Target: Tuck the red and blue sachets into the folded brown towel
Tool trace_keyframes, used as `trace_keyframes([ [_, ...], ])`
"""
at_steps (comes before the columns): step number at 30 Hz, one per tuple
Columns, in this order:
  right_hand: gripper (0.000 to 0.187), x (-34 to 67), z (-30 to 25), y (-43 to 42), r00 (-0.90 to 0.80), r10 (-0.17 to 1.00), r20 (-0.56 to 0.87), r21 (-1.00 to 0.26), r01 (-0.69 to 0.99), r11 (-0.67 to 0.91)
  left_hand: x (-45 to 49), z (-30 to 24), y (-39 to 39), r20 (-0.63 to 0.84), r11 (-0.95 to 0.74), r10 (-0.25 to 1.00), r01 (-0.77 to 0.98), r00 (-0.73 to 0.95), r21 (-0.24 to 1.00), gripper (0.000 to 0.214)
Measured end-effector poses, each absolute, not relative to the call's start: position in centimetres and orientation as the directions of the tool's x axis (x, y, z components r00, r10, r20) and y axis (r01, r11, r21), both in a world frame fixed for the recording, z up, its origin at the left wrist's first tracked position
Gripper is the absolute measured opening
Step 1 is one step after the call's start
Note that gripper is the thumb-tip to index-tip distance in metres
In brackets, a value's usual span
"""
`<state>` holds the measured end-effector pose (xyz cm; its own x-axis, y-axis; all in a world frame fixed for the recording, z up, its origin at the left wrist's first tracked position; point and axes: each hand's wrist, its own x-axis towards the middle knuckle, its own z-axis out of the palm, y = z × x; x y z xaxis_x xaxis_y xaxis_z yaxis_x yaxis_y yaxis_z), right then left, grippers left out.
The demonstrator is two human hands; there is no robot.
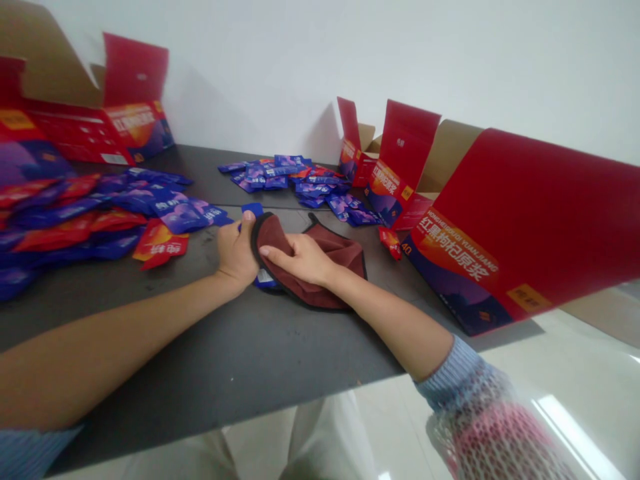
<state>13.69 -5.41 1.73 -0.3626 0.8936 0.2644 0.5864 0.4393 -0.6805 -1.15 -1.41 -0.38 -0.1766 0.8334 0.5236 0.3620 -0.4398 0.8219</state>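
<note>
A dark red cloth point(334, 267) lies near the middle of the grey table point(240, 360). My right hand point(300, 259) rests on it, fingers closed round a folded-up part of the cloth. My left hand point(236, 252) sits just to the left, gripping a blue sachet point(253, 209) whose top sticks out above the fingers and whose lower end shows under the cloth's edge. The cloth is wrapped over the sachet's right side.
A big heap of blue and red sachets point(75, 213) covers the left of the table, with a smaller pile point(300, 181) at the back. Open red cartons stand at the back left point(100, 127), back right point(395, 180) and right edge point(505, 240). One red sachet point(390, 241) lies loose.
</note>
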Motion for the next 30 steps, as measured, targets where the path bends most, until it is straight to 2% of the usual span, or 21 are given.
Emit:
trace_keyframes([
  [2, 0.052, 13.6, 2.1, -5.4, -0.411, 0.888, 0.207, -0.658, 0.613, 0.437, -1.4, -0.3, -0.8, 0.445, -0.36, 0.87, 0.342, -0.213, 0.868, 0.055],
  [4, 0.056, 13.5, 2.5, -5.6, -0.452, 0.882, 0.133, -0.579, 0.686, 0.439, -1.6, -0.1, -0.4, 0.401, -0.309, 0.877, 0.33, -0.263, 0.892, 0.054],
  [8, 0.071, 12.8, 3.0, -6.1, -0.459, 0.887, 0.042, -0.302, 0.841, 0.449, -2.0, 0.5, -0.1, 0.53, -0.398, 0.806, 0.42, -0.264, 0.815, 0.055],
  [10, 0.075, 12.6, 3.1, -6.4, -0.462, 0.886, 0.044, -0.243, 0.855, 0.458, -2.1, 0.7, -0.3, 0.601, -0.467, 0.772, 0.455, -0.208, 0.758, 0.057],
  [15, 0.076, 12.9, 3.2, -6.7, -0.483, 0.873, 0.073, -0.251, 0.838, 0.484, -2.0, 0.4, -1.3, 0.632, -0.513, 0.759, 0.454, -0.156, 0.728, 0.058],
  [24, 0.068, 13.5, 3.2, -6.9, -0.51, 0.844, 0.167, -0.359, 0.765, 0.534, -1.3, 0.8, -2.2, 0.494, -0.464, 0.858, 0.202, -0.141, 0.863, 0.063],
  [30, 0.068, 13.6, 2.7, -7.2, -0.481, 0.848, 0.223, -0.368, 0.764, 0.53, -1.4, 0.9, -2.4, 0.46, -0.445, 0.887, 0.19, -0.038, 0.875, 0.064],
])
